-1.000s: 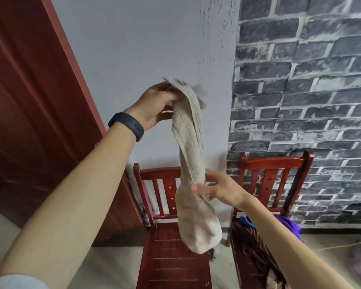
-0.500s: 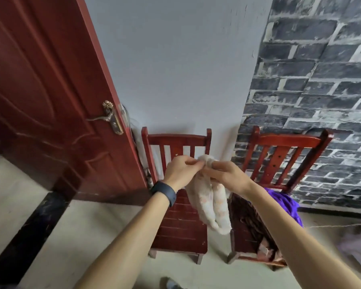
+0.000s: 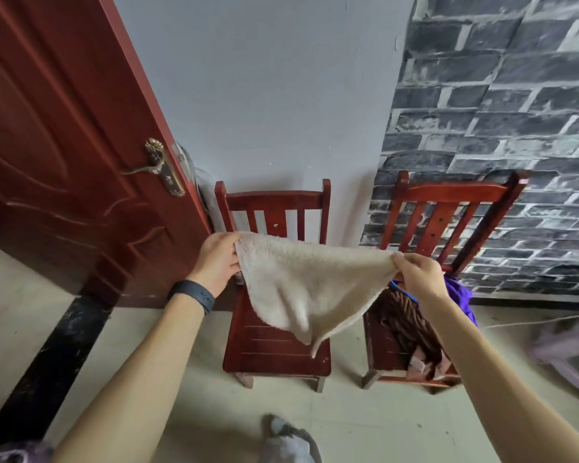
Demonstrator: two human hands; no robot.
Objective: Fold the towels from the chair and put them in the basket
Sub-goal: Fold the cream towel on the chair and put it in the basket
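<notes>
Now towel (image 3: 310, 285) stretched between left hand (image 3: 218, 262), right hand (image 3: 419, 275)

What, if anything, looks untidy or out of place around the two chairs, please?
Only the right chair: a crumpled heap of brown and purple cloths lies on its seat, one end reaching the front edge. The cream towel, pinched by the left hand and right hand, sags above the left chair. Nothing looks damaged.

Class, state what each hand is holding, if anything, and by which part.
Both hands hold one cream towel: the left hand grips its left top corner, the right hand pinches its right top corner.
</notes>
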